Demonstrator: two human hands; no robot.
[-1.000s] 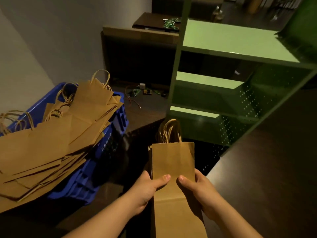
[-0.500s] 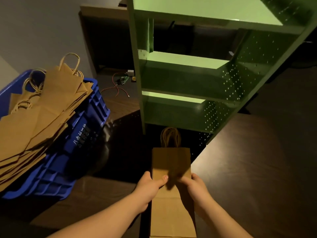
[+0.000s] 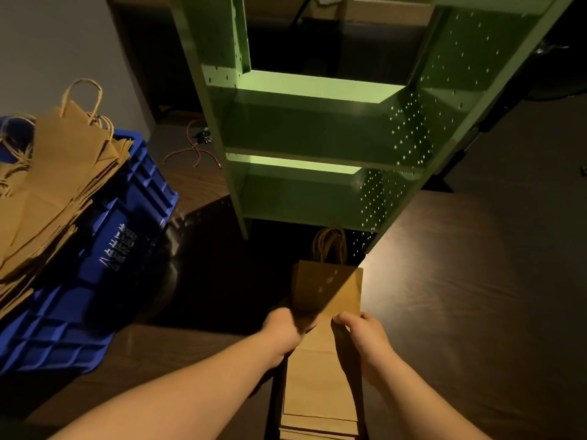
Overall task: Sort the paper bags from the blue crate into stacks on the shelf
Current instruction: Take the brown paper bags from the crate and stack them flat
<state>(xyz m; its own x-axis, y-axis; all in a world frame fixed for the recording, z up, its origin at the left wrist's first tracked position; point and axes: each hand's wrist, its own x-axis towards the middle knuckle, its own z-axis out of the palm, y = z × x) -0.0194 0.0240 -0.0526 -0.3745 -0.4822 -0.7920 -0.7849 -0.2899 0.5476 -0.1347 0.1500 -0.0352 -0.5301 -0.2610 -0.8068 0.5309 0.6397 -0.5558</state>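
Gripping a flat brown paper bag [image 3: 327, 290] from both sides, the left hand [image 3: 286, 328] and the right hand [image 3: 362, 336] hold it out in front of the body, each with fingers curled round an edge of the paper; the left is blurred, so its exact finger lie is hard to read. Below the hands, closer to the body, more folded brown paper [image 3: 317, 408] runs down to the picture's lower edge; whether it is the same bag or others under it I cannot tell. Just past the fingertips the bag's twisted handles [image 3: 330, 246] point away toward the foot of the green shelf [image 3: 301, 201], whose lit boards rise straight ahead of the hands. Well off to the left of the left hand sits the blue crate [image 3: 104, 249], heaped with a slanting pile of paper bags [image 3: 54, 185]. Farther beyond it, a red wire [image 3: 193, 150] lies on the dark floor [image 3: 476, 281] beside the shelf.
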